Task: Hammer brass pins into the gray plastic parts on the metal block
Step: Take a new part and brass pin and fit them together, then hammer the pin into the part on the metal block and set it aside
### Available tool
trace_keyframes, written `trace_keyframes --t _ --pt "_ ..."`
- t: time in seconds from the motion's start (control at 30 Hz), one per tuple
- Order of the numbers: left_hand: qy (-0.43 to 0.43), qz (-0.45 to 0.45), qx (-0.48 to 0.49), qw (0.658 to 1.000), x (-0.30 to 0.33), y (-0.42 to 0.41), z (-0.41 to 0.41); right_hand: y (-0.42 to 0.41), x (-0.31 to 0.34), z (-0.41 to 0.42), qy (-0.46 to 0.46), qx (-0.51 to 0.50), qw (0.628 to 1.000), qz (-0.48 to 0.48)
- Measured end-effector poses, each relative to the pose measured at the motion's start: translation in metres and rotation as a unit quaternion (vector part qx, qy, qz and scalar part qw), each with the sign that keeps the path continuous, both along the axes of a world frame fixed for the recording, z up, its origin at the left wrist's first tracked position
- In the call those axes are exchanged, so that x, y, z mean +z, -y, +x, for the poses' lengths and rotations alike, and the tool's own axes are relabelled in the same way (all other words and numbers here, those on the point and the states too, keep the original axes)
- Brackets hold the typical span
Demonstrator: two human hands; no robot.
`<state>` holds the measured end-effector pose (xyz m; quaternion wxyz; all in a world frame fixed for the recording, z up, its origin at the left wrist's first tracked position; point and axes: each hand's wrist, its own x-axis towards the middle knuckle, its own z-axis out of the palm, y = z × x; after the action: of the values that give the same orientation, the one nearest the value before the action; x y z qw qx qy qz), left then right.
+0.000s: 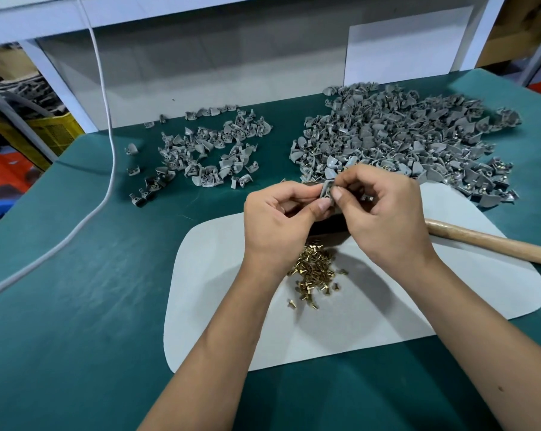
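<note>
Both hands pinched one gray plastic part [326,194] just above the metal block [328,223], the left hand [281,219] at nine o'clock and the right hand [384,209] at three. Whether a pin was already between the fingers could not be told. Seating it straight in the hole seemed wise before reaching for the hammer handle [493,245]; the brass pins [314,270] lay at six o'clock.

Two bare forearms come in from the bottom edge, no sleeves in view. Left hand [278,219] and right hand [384,209]: no gloves, rings, watch or wristbands. Fingernails short, unpainted. One small dark mole on the right forearm [500,389], near the frame edge.
</note>
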<state>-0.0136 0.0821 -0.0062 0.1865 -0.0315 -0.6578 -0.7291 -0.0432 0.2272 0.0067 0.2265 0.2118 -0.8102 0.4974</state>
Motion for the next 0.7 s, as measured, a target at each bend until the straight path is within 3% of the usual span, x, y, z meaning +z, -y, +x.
trace_keyframes --t 0.37,0.53,0.7 --pt "-0.014 -0.032 0.006 0.999 -0.003 -0.001 0.001 0.002 -0.003 0.002 0.028 -0.007 0.999 -0.022" --pt "-0.049 -0.207 0.051 0.976 0.0 0.007 -0.001 0.002 0.001 0.003 0.026 -0.003 1.0 0.016" --pt "-0.189 -0.363 0.12 0.904 0.002 0.008 0.001 -0.002 0.007 0.003 0.056 0.005 0.998 0.028"
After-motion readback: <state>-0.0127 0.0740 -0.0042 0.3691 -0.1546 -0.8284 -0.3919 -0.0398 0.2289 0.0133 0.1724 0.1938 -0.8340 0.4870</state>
